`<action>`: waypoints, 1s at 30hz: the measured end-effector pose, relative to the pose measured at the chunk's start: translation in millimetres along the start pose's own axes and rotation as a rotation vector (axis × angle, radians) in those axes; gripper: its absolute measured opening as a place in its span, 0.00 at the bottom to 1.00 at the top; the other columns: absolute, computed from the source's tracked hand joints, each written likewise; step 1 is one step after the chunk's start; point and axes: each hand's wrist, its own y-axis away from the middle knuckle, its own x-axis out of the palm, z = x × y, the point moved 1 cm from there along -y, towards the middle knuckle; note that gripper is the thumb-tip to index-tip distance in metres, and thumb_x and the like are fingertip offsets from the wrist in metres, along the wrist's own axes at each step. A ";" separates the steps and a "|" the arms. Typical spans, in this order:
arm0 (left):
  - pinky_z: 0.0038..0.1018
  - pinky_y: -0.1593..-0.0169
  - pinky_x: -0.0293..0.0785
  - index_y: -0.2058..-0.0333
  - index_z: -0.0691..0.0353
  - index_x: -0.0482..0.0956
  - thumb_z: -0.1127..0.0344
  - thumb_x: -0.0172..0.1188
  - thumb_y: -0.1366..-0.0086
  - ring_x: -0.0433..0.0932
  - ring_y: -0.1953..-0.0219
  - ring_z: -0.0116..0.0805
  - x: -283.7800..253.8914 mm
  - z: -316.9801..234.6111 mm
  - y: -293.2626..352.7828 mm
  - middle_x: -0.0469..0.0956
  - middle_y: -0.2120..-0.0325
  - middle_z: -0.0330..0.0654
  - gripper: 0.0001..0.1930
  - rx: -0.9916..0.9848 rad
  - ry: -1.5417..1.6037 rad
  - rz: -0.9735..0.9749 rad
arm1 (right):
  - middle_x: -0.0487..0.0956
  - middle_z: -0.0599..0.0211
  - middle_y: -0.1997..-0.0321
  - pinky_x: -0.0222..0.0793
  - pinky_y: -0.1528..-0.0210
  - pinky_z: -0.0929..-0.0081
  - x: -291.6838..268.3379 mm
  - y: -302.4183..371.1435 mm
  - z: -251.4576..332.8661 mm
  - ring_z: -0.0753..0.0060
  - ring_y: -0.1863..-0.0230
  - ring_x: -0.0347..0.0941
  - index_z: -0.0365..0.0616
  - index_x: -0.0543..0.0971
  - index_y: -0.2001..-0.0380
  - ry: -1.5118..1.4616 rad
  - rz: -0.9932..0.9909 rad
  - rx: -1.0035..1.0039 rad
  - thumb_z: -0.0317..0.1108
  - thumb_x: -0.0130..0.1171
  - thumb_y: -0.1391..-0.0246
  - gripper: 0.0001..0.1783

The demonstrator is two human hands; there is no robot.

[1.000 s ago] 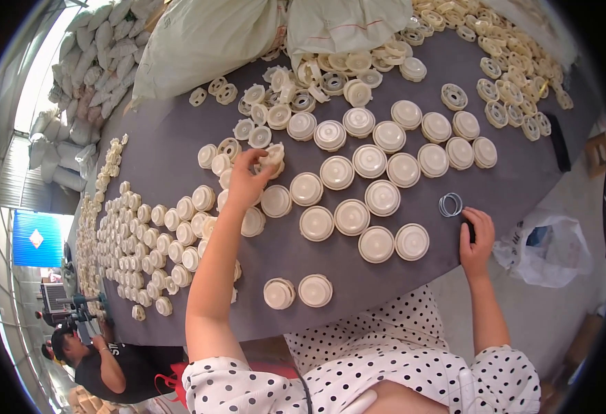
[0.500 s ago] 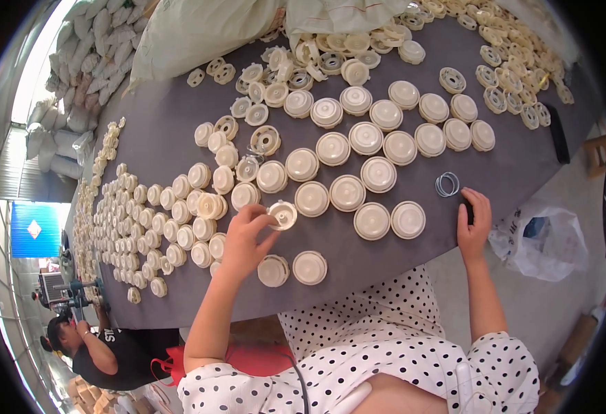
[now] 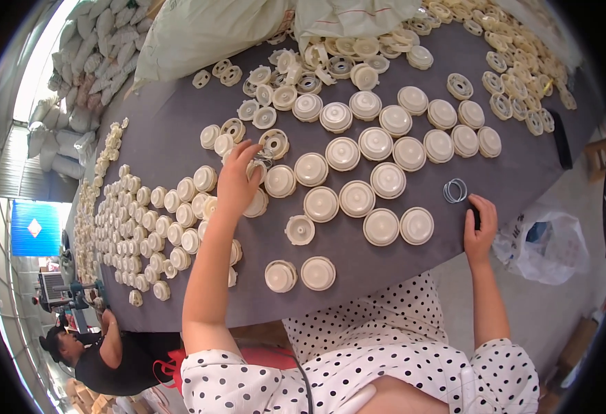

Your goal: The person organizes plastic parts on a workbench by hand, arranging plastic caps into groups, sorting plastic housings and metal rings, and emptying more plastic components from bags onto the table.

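Note:
My left hand (image 3: 236,181) reaches over the parts left of the middle. Its fingers curl at a thin metal spring (image 3: 267,158) and a pale round part, partly hidden beneath them; what they grip is unclear. Beside it lies a cream ring (image 3: 274,143) with holes. An upturned round plastic piece (image 3: 300,230) with a central stub rests nearer me. My right hand (image 3: 481,226) is at the table's near right edge, fingers curled around something dark I cannot make out. Just beyond its fingertips lie coiled metal springs (image 3: 455,190). Several round white-topped caps (image 3: 357,199) spread across the middle.
Many smaller caps (image 3: 156,243) crowd the left side of the grey table (image 3: 379,269). Heaps of cream rings (image 3: 517,65) and a large pale sack (image 3: 213,41) line the far side. A clear plastic bag (image 3: 548,248) hangs at right. Another person (image 3: 110,352) works at lower left.
My left hand has set the upturned round piece down on the table and moved farther away, to the metal spring. The right hand stays near the coiled springs.

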 end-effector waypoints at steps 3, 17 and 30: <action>0.32 0.57 0.72 0.61 0.64 0.78 0.73 0.59 0.46 0.76 0.60 0.43 2.4 16.8 -23.5 0.76 0.62 0.44 0.12 -0.050 -0.034 0.086 | 0.77 0.58 0.58 0.64 0.49 0.65 -1.9 1.4 -4.5 0.56 0.55 0.72 0.39 0.76 0.63 0.028 0.013 -0.007 0.23 0.53 0.54 0.12; 0.25 0.67 0.72 0.60 0.64 0.79 0.66 0.59 0.43 0.76 0.72 0.29 18.7 44.0 -64.2 0.79 0.74 0.42 0.13 -0.405 -0.051 0.172 | 0.77 0.57 0.58 0.64 0.50 0.65 -3.6 -0.7 0.0 0.55 0.55 0.72 0.38 0.76 0.63 0.011 0.032 -0.002 0.22 0.53 0.55 0.12; 0.34 0.57 0.72 0.56 0.57 0.76 0.73 0.60 0.47 0.75 0.58 0.45 26.4 -7.2 -48.8 0.73 0.55 0.42 0.17 0.201 -0.194 0.090 | 0.77 0.58 0.59 0.65 0.52 0.66 -2.7 -3.2 2.1 0.56 0.57 0.72 0.38 0.76 0.64 -0.016 0.010 -0.017 0.22 0.53 0.55 0.11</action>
